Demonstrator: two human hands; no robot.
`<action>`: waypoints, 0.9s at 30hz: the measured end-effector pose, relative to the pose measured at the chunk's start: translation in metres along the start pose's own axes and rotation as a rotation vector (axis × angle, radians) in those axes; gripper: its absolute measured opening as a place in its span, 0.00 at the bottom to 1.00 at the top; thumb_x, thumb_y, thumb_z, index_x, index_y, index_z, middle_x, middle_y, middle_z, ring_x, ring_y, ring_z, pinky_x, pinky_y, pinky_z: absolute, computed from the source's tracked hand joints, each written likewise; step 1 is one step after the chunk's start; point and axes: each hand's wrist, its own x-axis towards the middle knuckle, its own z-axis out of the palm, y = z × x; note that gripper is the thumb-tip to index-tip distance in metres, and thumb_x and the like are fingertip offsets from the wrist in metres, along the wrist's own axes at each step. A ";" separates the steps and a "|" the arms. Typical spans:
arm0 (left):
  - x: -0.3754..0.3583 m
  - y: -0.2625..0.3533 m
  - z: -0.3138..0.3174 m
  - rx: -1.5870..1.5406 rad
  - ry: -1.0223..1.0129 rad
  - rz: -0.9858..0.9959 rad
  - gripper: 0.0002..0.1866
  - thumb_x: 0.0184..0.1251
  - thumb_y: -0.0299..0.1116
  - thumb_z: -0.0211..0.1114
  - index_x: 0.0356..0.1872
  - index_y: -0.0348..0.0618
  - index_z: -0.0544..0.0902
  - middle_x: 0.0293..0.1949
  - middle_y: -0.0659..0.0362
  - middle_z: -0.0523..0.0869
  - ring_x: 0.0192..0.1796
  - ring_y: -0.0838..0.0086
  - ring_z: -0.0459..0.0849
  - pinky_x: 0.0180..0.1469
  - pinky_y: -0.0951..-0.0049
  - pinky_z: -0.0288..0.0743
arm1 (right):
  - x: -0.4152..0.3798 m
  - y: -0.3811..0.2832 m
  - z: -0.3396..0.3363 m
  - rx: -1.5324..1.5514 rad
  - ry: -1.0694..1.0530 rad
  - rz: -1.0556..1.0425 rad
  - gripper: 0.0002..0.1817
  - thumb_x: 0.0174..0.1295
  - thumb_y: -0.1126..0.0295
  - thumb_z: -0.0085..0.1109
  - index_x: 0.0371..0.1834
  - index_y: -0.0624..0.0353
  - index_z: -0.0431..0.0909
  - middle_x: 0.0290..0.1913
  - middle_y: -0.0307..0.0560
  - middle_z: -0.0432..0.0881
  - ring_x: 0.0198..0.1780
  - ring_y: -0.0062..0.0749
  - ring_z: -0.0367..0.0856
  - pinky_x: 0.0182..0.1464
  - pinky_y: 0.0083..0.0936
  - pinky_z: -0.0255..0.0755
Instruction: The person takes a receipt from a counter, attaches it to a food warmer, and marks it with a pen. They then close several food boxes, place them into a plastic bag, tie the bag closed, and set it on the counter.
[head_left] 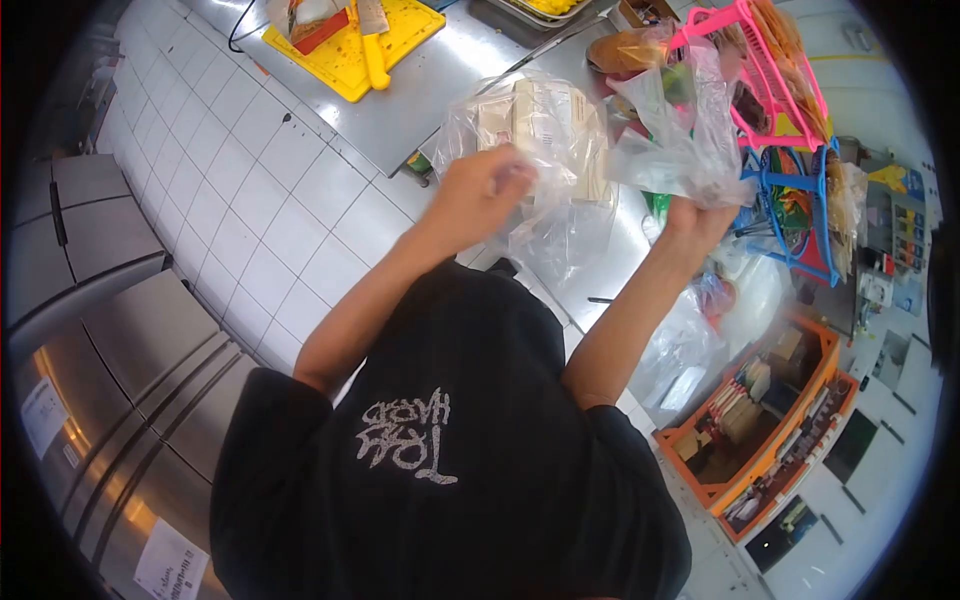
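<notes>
My left hand (482,192) is closed, its fingers curled and slightly blurred, at the near-left side of a clear plastic bag (565,235). Film from this bag gleams at the fingertips. Inside the bag lie pale beige cartons (545,120), on the steel table (400,115). To the right, my right hand (697,222) grips a second, crumpled translucent bag (675,150) from below. That bag hangs over the table's right part, in front of a pink plastic basket (765,75). Its contents, if any, cannot be made out.
A yellow cutting board (350,55) carries a yellow-handled knife (374,60) at the far left. Beside the pink basket stands a blue basket (800,215) with packets. More plastic bags (690,335) and an orange crate (755,420) are at right. Steel cabinets (150,330) stand at left.
</notes>
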 end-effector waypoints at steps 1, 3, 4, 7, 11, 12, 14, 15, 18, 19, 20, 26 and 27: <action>-0.012 -0.007 -0.010 -0.389 0.049 -0.068 0.16 0.74 0.36 0.58 0.55 0.37 0.76 0.52 0.54 0.83 0.57 0.65 0.79 0.62 0.59 0.68 | 0.007 -0.008 -0.004 0.101 -0.049 0.058 0.28 0.72 0.59 0.50 0.68 0.68 0.69 0.67 0.60 0.74 0.67 0.54 0.73 0.74 0.52 0.63; -0.034 -0.014 -0.023 -0.661 0.175 -0.005 0.16 0.75 0.35 0.56 0.56 0.37 0.76 0.53 0.54 0.83 0.57 0.66 0.79 0.62 0.60 0.68 | 0.011 -0.001 -0.019 -0.229 -0.223 -0.178 0.29 0.71 0.57 0.51 0.69 0.67 0.68 0.68 0.60 0.73 0.68 0.55 0.72 0.74 0.53 0.62; -0.038 -0.015 -0.030 -0.926 0.328 0.070 0.16 0.75 0.34 0.54 0.57 0.37 0.75 0.54 0.53 0.83 0.57 0.67 0.79 0.61 0.61 0.69 | 0.016 0.009 -0.028 -0.555 -0.419 -0.407 0.31 0.71 0.56 0.51 0.70 0.66 0.67 0.70 0.59 0.72 0.69 0.55 0.71 0.74 0.54 0.61; -0.038 -0.018 -0.044 -1.006 0.405 0.104 0.16 0.74 0.33 0.53 0.57 0.36 0.74 0.58 0.48 0.81 0.60 0.64 0.78 0.64 0.60 0.68 | -0.015 0.077 -0.022 0.350 -0.754 0.088 0.20 0.71 0.57 0.52 0.60 0.56 0.73 0.50 0.45 0.81 0.51 0.37 0.81 0.59 0.44 0.77; -0.029 0.004 -0.045 -1.099 0.427 0.171 0.12 0.73 0.34 0.53 0.51 0.37 0.74 0.60 0.46 0.79 0.65 0.61 0.75 0.69 0.58 0.63 | -0.106 0.169 0.028 -1.236 -0.724 -0.040 0.10 0.69 0.65 0.53 0.47 0.59 0.70 0.37 0.42 0.75 0.40 0.34 0.76 0.44 0.35 0.73; -0.026 0.001 -0.041 -1.061 0.458 0.278 0.10 0.73 0.34 0.53 0.47 0.38 0.73 0.59 0.46 0.79 0.66 0.58 0.74 0.71 0.57 0.60 | -0.111 0.179 0.024 -1.626 -0.940 0.022 0.13 0.69 0.65 0.53 0.50 0.61 0.71 0.40 0.44 0.77 0.44 0.35 0.77 0.48 0.37 0.74; -0.022 -0.004 -0.037 -1.023 0.500 0.387 0.08 0.72 0.33 0.52 0.43 0.38 0.72 0.59 0.45 0.79 0.68 0.56 0.73 0.72 0.56 0.58 | -0.139 0.172 0.007 -0.941 -1.005 0.115 0.22 0.63 0.66 0.60 0.60 0.59 0.75 0.54 0.51 0.83 0.56 0.44 0.81 0.59 0.41 0.73; -0.023 -0.005 -0.034 -0.881 0.515 0.388 0.05 0.71 0.30 0.51 0.39 0.38 0.71 0.58 0.46 0.80 0.66 0.59 0.74 0.71 0.59 0.60 | -0.136 0.180 -0.011 -0.946 -1.011 0.125 0.22 0.63 0.66 0.60 0.60 0.59 0.75 0.54 0.51 0.83 0.56 0.44 0.81 0.59 0.41 0.73; -0.024 0.001 -0.029 -0.701 0.497 0.397 0.03 0.69 0.25 0.49 0.35 0.38 0.70 0.56 0.48 0.80 0.62 0.65 0.74 0.70 0.63 0.60 | -0.118 0.208 -0.044 -1.132 -1.013 0.516 0.23 0.64 0.65 0.58 0.64 0.52 0.76 0.58 0.50 0.81 0.61 0.40 0.77 0.65 0.38 0.67; -0.023 0.005 -0.030 -0.725 0.473 0.417 0.02 0.69 0.25 0.49 0.36 0.38 0.70 0.55 0.49 0.80 0.61 0.66 0.74 0.69 0.64 0.62 | -0.117 0.216 -0.034 -0.849 -0.930 0.400 0.21 0.64 0.65 0.58 0.61 0.51 0.78 0.57 0.50 0.82 0.61 0.39 0.77 0.65 0.38 0.68; -0.021 0.009 -0.032 -0.750 0.447 0.441 0.02 0.69 0.25 0.50 0.36 0.38 0.70 0.54 0.49 0.80 0.60 0.68 0.75 0.67 0.66 0.64 | -0.124 0.234 -0.019 -0.614 -0.878 0.282 0.19 0.64 0.65 0.58 0.59 0.52 0.79 0.54 0.49 0.83 0.57 0.40 0.79 0.63 0.38 0.70; -0.029 0.021 -0.050 -0.608 0.585 0.290 0.08 0.77 0.32 0.49 0.47 0.39 0.70 0.46 0.47 0.82 0.39 0.69 0.82 0.42 0.69 0.78 | -0.052 0.288 -0.017 -0.993 -1.140 0.135 0.12 0.64 0.67 0.59 0.46 0.58 0.85 0.45 0.50 0.86 0.49 0.42 0.85 0.56 0.38 0.76; -0.032 0.020 -0.052 -0.611 0.581 0.287 0.08 0.77 0.32 0.49 0.47 0.39 0.70 0.46 0.47 0.82 0.39 0.69 0.82 0.42 0.69 0.78 | -0.057 0.281 -0.003 -1.627 -1.332 -0.178 0.12 0.63 0.69 0.58 0.46 0.58 0.86 0.46 0.53 0.86 0.49 0.43 0.86 0.55 0.39 0.77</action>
